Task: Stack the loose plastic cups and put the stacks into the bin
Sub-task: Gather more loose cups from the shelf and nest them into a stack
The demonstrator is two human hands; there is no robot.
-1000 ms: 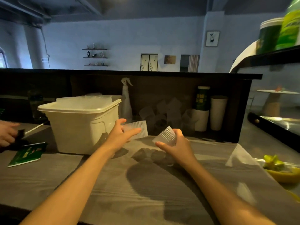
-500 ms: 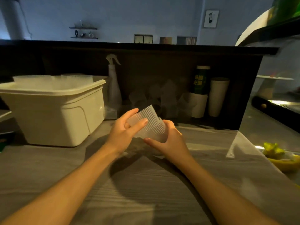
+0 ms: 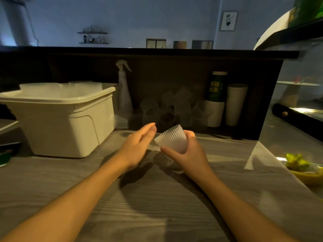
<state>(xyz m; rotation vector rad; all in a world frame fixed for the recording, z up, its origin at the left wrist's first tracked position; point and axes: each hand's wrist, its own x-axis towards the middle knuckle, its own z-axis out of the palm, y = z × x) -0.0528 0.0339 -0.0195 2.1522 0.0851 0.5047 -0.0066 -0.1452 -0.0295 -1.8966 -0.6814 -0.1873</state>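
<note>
My right hand grips a ribbed clear plastic cup stack, tilted with its rim toward the left. My left hand is just left of the rim with fingers straight, holding nothing. The cream plastic bin stands at the left on the grey counter, with clear cups showing above its rim. Several loose clear cups lie in a dim pile against the dark back wall behind my hands.
A spray bottle stands right of the bin. A green can and tall white cups stand at the back right. A yellow-green object lies at the right edge. A clear panel edges the counter on the right.
Each hand held one cup a second ago; they came together and the cups nested. Now my left hand has let go and the right holds the stack alone.
</note>
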